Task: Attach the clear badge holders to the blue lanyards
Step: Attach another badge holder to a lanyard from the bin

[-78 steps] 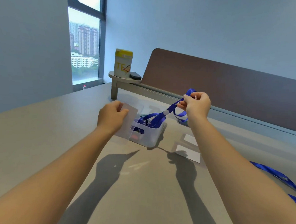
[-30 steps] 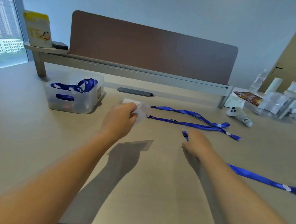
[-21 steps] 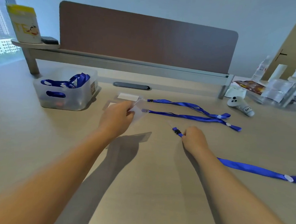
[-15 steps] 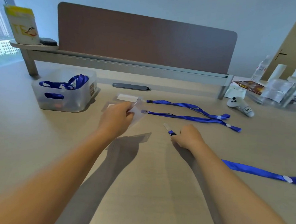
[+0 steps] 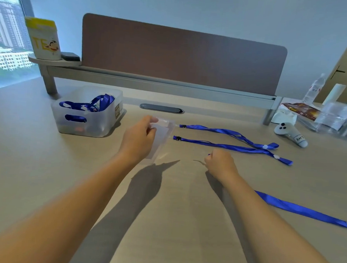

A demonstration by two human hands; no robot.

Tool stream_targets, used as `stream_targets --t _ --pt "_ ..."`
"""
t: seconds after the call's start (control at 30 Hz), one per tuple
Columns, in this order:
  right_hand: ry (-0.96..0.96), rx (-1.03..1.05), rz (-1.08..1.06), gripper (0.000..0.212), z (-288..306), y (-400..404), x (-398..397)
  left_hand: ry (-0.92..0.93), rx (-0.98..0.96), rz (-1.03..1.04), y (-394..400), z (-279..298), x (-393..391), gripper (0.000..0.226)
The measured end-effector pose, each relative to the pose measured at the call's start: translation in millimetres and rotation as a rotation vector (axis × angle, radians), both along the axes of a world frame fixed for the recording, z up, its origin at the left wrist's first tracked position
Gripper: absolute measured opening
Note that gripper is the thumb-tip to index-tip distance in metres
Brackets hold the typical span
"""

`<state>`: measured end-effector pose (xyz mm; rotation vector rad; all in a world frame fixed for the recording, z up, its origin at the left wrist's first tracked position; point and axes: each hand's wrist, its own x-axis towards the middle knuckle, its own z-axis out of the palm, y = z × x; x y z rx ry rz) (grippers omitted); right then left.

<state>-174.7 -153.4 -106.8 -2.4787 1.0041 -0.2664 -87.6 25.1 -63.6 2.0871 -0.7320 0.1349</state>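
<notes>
Left hand (image 5: 138, 138) raised, fingers (image 5: 151, 120) pinching clear badge holder (image 5: 161, 138); right hand (image 5: 220, 164) low, fingers clenched round blue lanyard (image 5: 297, 208)

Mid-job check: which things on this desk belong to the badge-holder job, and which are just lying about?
Job:
clear badge holder, held by left hand
lanyard gripped by right hand
two lanyards on desk
bin of lanyards

Lying about:
white controller
yellow-lidded tub
water bottle
plastic packets
</notes>
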Motion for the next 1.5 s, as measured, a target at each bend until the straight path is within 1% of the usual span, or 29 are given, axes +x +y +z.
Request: stream_targets --t 0.07,0.17,0.23,0.27,0.33,0.37,0.47,0.53,0.67,0.83,0.97,1.13,1.2,1.23,1.33,1.37,1.43,1.5 --pt "-0.133 0.131 0.008 0.027 10.8 3.0 3.0 0.034 -0.032 0.014 -1.0 4.6 -0.7 0.030" --pt "-0.322 0.341 0.064 0.023 34.3 17.3 4.2 0.112 -0.111 0.026 -3.9 10.2 -0.8 0.023" --pt "-0.406 0.426 0.106 0.020 48.5 28.2 3.8 0.186 -0.166 0.032 -5.6 11.7 -1.6 0.010" --pt "-0.436 0.452 0.128 0.018 53.8 33.6 3.3 0.215 -0.195 0.033 -6.2 12.8 -2.6 0.010" --pt "-0.463 0.484 0.172 0.018 63.8 45.0 1.8 0.255 -0.235 0.013 -6.3 15.4 -6.2 0.023" --pt "-0.471 0.499 0.187 0.020 68.1 50.3 1.0 0.272 -0.244 -0.001 -6.0 17.2 -8.8 0.023" --pt "-0.506 0.562 0.194 0.026 79.2 64.0 -1.3 0.291 -0.259 -0.057 -4.1 23.0 -16.9 0.010" --pt "-0.521 0.602 0.199 0.028 83.9 71.1 -2.5 0.299 -0.270 -0.085 -2.2 26.1 -20.5 0.023" --pt "-0.547 0.657 0.187 0.027 86.4 78.0 -1.8 0.263 -0.292 -0.081 0.0 27.7 -22.9 0.030" --pt "-0.549 0.712 0.156 0.027 87.7 81.0 -0.7 0.114 -0.253 -0.041 1.2 25.2 -23.0 0.033" --pt "-0.591 0.780 0.177 0.027 90.5 82.5 -1.4 -0.017 -0.231 -0.049 3.2 24.8 -27.4 0.031" --pt "-0.635 0.927 0.253 0.022 91.4 85.8 -3.3 -0.036 -0.226 -0.077 2.1 23.7 -24.6 0.034" --pt "-0.633 0.975 0.265 0.022 93.2 87.1 -4.1 -0.092 -0.197 -0.092 4.4 23.6 -23.8 0.037" --pt "-0.630 0.986 0.256 0.022 94.0 87.3 -4.1 -0.170 -0.164 -0.094 6.4 23.2 -23.1 0.038" --pt "-0.600 0.987 0.212 0.025 95.9 88.3 -4.4 -0.569 0.024 -0.095 14.3 22.0 -19.9 0.037" --pt "-0.588 0.979 0.205 0.026 95.8 88.3 -4.2 -0.664 0.101 -0.112 16.8 21.6 -17.3 0.038" --pt "-0.566 0.953 0.205 0.027 95.3 88.3 -4.0 -0.786 0.211 -0.091 20.7 21.0 -11.7 0.046" --pt "-0.546 0.925 0.218 0.026 94.4 88.1 -4.0 -0.847 0.303 -0.085 23.0 22.8 -10.2 0.050"
